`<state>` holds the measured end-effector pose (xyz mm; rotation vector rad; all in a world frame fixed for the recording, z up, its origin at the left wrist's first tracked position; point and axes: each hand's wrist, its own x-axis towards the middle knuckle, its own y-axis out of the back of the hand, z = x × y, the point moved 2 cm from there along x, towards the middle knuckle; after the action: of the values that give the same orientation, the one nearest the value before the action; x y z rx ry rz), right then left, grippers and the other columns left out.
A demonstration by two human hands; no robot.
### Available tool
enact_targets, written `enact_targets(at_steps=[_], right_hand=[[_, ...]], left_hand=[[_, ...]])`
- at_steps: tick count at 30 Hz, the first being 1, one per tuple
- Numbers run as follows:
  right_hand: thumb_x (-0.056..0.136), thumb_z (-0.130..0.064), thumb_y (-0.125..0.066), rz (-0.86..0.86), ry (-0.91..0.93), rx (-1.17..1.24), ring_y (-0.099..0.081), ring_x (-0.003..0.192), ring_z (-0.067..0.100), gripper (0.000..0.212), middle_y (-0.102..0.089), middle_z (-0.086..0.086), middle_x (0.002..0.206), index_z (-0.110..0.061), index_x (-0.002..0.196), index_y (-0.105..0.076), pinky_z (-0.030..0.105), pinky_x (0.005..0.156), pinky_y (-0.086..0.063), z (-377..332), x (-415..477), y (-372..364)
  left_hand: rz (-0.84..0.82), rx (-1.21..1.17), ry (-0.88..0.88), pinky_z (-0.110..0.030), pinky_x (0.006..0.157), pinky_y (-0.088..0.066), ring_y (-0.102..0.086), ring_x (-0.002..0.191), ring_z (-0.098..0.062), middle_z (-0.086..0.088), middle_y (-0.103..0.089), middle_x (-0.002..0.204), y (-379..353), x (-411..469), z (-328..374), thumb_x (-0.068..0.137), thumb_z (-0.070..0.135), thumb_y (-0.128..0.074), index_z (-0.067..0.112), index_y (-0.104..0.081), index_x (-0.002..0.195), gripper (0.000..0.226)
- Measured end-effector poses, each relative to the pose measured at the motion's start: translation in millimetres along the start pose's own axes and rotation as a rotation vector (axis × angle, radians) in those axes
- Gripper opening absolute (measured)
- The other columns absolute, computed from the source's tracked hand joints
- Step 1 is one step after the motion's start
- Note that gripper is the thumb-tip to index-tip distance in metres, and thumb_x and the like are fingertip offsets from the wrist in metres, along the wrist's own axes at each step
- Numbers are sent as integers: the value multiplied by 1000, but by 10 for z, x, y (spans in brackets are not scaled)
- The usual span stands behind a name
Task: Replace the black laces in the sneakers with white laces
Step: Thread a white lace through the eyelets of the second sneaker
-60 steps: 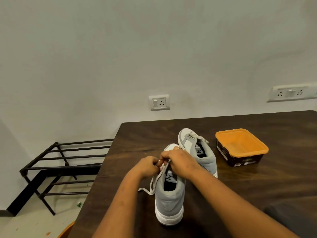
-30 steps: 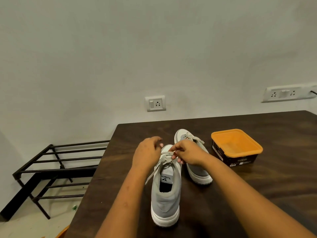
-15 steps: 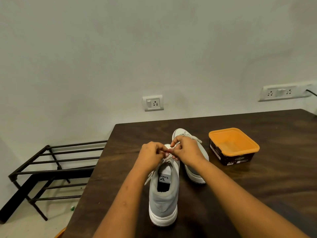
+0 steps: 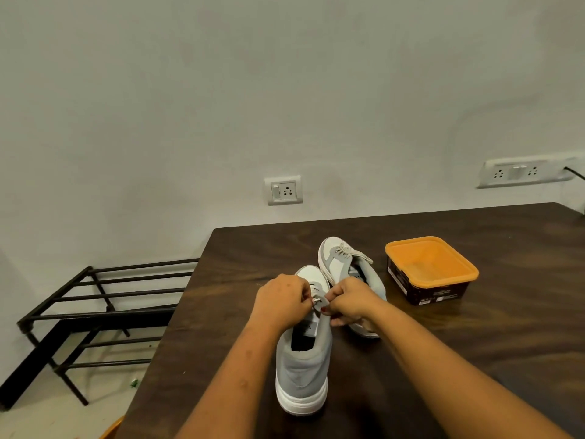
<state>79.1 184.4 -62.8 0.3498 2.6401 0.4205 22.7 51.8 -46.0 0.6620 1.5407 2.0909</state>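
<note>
On table point(image 4: 506, 327), left hand point(image 4: 283, 299), right hand point(image 4: 351, 301) pinch white lace point(image 4: 316, 300) at near sneaker point(image 4: 302, 372); tongue label point(image 4: 311, 327) illegible.

Bare table point(image 4: 506, 312) open from three to five o'clock of the near sneaker point(image 4: 302, 375), second sneaker point(image 4: 338, 264) just beside at one, orange-topped box point(image 4: 430, 264) blocking two o'clock (apart from both shoes), table edge near at nine, wall point(image 4: 285, 90) beyond at twelve.

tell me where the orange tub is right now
In the head view the orange tub sits on the dark table, to the right of the far sneaker and apart from it.
</note>
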Motion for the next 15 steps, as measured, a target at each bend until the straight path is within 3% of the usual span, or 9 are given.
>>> enact_targets(at_steps=[2, 5, 8, 10, 15], right_hand=[[83, 8, -65, -22, -12, 50, -63, 73, 21, 4, -61, 13, 80, 4, 85, -66, 25, 55, -58, 18, -2, -8], [84, 9, -63, -29, -26, 85, -64, 79, 23, 15, -63, 13, 82, -2, 75, -63, 26, 57, -59, 36, 30, -17], [85, 9, -62, -41, -28, 104, -64, 76, 21, 7, -63, 13, 82, 4, 86, -66, 25, 56, -58, 44, 38, -9], [84, 9, -63, -40, -23, 97, -65, 79, 23, 14, -64, 15, 87, 9, 98, -66, 23, 53, -57, 46, 37, -9], [84, 8, -65, -57, -31, 127, -66, 80, 23, 14, -65, 14, 86, 8, 98, -67, 22, 53, -57, 28, 35, -18]], left_hand=[[1, 29, -14, -33, 76, -54, -63, 85, -17, 2, -68, 93, -23, 12, 7, 87, 30, -54, 24, -69, 92, 17], [-23, 54, -33, -34, 81, -53, -62, 92, -19, 1, -66, 103, -52, 19, 9, 88, 27, -52, 26, -68, 101, 21], [-12, 94, -45, -32, 80, -51, -61, 95, -20, 0, -65, 106, -92, 7, 29, 90, 28, -50, 25, -67, 105, 23], [10, 94, -47, -31, 79, -50, -61, 95, -20, 0, -65, 106, -112, 1, 35, 91, 29, -49, 24, -66, 104, 22], [100, 10, -11, -32, 76, -52, -61, 90, -17, 4, -67, 99, -99, -1, -18, 89, 30, -50, 26, -65, 99, 19]])
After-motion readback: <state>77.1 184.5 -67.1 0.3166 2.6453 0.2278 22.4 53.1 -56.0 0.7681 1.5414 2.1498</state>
